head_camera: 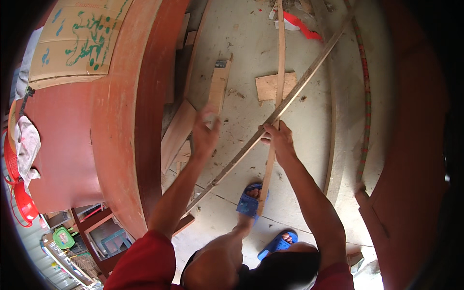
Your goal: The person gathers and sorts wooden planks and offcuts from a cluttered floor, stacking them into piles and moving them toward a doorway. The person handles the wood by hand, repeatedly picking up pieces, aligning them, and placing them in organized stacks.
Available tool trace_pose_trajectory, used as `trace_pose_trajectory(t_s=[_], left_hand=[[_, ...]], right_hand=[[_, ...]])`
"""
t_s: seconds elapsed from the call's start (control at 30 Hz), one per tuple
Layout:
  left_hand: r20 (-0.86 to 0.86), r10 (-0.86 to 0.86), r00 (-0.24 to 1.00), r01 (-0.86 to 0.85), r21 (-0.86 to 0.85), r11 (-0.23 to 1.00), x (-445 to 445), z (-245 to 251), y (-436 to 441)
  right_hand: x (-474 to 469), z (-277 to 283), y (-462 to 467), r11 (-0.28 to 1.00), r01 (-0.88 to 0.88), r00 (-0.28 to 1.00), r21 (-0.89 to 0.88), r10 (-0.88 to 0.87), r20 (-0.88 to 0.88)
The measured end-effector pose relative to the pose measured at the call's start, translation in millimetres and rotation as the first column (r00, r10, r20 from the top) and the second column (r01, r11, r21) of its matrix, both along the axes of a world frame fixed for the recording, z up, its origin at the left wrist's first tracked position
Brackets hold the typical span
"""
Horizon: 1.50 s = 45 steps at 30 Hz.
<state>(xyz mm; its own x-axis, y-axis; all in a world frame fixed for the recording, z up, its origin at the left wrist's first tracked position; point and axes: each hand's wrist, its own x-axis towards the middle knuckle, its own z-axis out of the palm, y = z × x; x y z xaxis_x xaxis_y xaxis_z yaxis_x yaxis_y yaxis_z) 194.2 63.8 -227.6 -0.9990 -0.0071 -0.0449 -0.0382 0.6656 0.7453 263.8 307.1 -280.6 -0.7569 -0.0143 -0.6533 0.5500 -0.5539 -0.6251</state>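
A long, narrow wooden strip runs diagonally in front of me, from far right to near left. My right hand grips it near its middle, the thumb lying along the top edge. A second, paler wooden strip crosses beneath it lengthwise and passes under my right hand; whether the fingers also touch it is hidden. Its near end reaches the blue slipper on one of my feet. My left hand, blurred, is raised left of the diagonal strip, with fingers apart and nothing visible in it.
A short board and a square wood piece lie on the concrete floor. Brown boards lean by the reddish wooden furniture at left, which bears a cardboard box. A long beam and a striped pole flank the right.
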Motion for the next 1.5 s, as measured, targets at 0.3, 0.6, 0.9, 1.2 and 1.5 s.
trace_pose_trajectory(t_s=[0.3, 0.6, 0.9, 1.2, 1.5], left_hand=[[-0.259, 0.167, 0.951, -0.293, -0.590, 0.752, -117, -131, -177], [-0.062, 0.149, 0.987, -0.160, -0.484, 0.860, -96, -82, -92], [0.320, 0.087, 0.944, -0.138, 0.142, 0.980, -46, 4, -63], [0.348, -0.245, 0.905, 0.203, 0.153, 0.967, 2, 91, -41], [0.502, -0.442, 0.744, 0.603, -0.217, 0.768, 83, 112, 6]], right_hand=[[-10, 3, -32, 0.998, -0.058, 0.995, -0.013, 0.056, -0.082], [-40, 85, -52, 0.968, 0.025, 0.961, 0.249, 0.045, -0.271], [-33, 93, -63, 0.813, 0.045, 0.946, 0.581, 0.153, -0.287], [-44, 106, -76, 0.840, -0.041, 0.935, 0.541, 0.223, -0.276], [-15, 57, -51, 0.984, -0.125, 0.987, -0.128, 0.111, -0.112]])
